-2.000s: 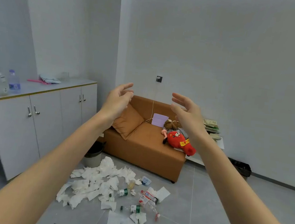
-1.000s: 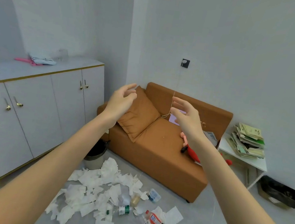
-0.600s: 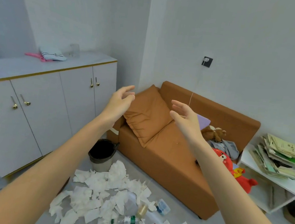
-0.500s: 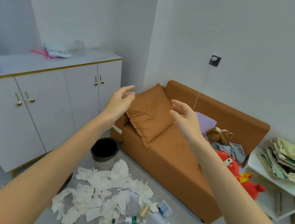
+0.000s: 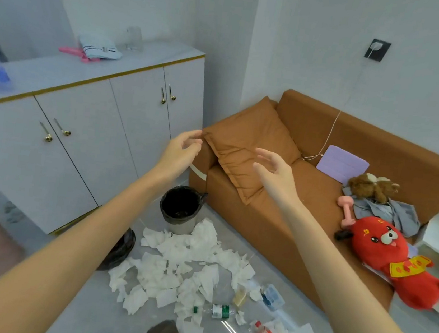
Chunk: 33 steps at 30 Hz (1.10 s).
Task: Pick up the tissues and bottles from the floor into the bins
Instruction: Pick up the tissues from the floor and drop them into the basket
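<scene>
Noted sofa (image 5: pixel 381 147) along the wall, with black-lined bin (image 5: pixel 179 225) standing on the floor (image 5: pixel 101 312) just beside its near end. Found tissues (image 5: pixel 179 261) heaped loosely in front of the bin; judged light, soft and compressible, best gathered in bunches from above. Found clear bottle (image 5: pixel 218 311) lying on its side at the heap's edge; judged light, smooth, probably slippery, best gripped around mid-body. Held left hand (image 5: pixel 180 150) and right hand (image 5: pixel 275 173) raised, apart, fingers relaxed, empty.

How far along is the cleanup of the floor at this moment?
Done: nothing visible; the tissues lie scattered on the floor and a clear bottle lies beside them. In hand: nothing; the left hand and the right hand are raised, open and empty. Left: everything must go into the bin beside the pile.
</scene>
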Motion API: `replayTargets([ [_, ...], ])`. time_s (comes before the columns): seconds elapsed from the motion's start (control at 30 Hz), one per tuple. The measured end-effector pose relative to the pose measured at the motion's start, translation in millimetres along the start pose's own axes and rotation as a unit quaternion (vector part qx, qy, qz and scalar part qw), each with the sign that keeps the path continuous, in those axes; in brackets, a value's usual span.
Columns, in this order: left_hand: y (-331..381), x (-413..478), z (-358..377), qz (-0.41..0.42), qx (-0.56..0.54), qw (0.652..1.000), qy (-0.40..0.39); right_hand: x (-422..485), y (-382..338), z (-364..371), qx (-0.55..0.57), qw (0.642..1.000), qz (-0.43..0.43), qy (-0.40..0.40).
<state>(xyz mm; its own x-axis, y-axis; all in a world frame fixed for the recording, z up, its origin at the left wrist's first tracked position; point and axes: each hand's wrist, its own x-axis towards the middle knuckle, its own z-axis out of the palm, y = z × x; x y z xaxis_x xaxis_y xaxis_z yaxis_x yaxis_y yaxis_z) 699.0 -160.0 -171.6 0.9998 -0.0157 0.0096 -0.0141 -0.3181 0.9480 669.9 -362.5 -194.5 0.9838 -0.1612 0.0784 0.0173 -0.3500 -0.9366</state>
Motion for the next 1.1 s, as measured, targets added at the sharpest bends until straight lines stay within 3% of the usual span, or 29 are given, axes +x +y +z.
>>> replayTargets([
  [0.17,-28.2,50.4,-15.2,-0.005,0.008,1.0,-0.011,31.1,26.5,36.6,-0.003,0.999,0.037,-0.006],
  [0.37,-95.8,136.3,-56.1,-0.006,0.032,0.997,-0.071,84.8,67.1,129.3,0.006,0.993,0.113,0.014],
  [0.67,-185.6,214.8,-56.5,-0.054,0.038,0.971,-0.228,112.2,104.6,218.9,-0.004,0.973,0.213,0.087],
  [0.83,-235.5,207.4,-30.1,-0.072,0.032,0.968,-0.237,101.6,140.6,241.7,0.0,0.967,0.232,0.11],
  [1.1,-328.8,188.3,1.5,-0.084,0.058,0.975,-0.196,79.6,224.3,272.9,-0.001,0.971,0.23,0.068],
])
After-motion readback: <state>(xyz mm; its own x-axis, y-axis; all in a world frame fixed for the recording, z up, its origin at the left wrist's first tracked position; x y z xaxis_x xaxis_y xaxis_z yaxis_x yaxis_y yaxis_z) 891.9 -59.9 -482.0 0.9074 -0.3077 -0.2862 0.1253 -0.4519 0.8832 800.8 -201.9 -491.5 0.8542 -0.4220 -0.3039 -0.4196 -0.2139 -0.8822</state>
